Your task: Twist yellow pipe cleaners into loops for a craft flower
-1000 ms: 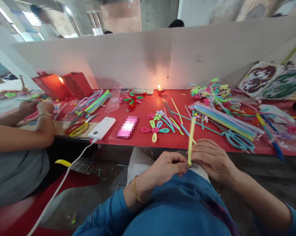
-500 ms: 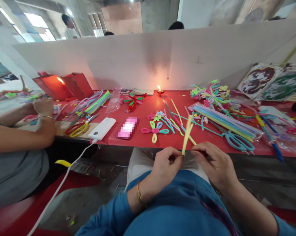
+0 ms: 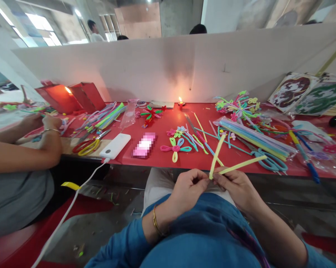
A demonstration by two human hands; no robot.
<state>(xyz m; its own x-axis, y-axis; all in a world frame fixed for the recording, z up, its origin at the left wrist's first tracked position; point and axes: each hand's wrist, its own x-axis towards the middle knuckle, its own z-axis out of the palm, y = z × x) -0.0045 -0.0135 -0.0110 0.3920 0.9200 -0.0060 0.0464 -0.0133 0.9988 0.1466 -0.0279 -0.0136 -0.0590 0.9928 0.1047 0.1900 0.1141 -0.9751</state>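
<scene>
Between my hands, just off the table's front edge, is a yellow pipe cleaner (image 3: 217, 154) bent into a wide V. My left hand (image 3: 190, 187) pinches it near the bend, where one end points up. My right hand (image 3: 236, 187) grips the other part, whose end slants out to the right. Fingers hide the bend itself, so I cannot tell whether this is one piece or two. Just beyond lies a flower of looped pipe cleaners (image 3: 176, 149) with a pink centre. Twisted coloured stems (image 3: 194, 139) rest beside it.
A lit candle (image 3: 180, 104) burns at the back. Blue-handled scissors (image 3: 268, 160) and bagged pipe cleaners (image 3: 257, 137) lie right. A white power bank (image 3: 115, 145) with a cable, a pink phone-like thing (image 3: 144, 145) and yellow-handled scissors (image 3: 91, 146) lie left, near a co-worker's arm (image 3: 49, 143).
My right hand has come in beside my left and taken hold of one yellow length. The two lengths, close together before, now spread apart in a V.
</scene>
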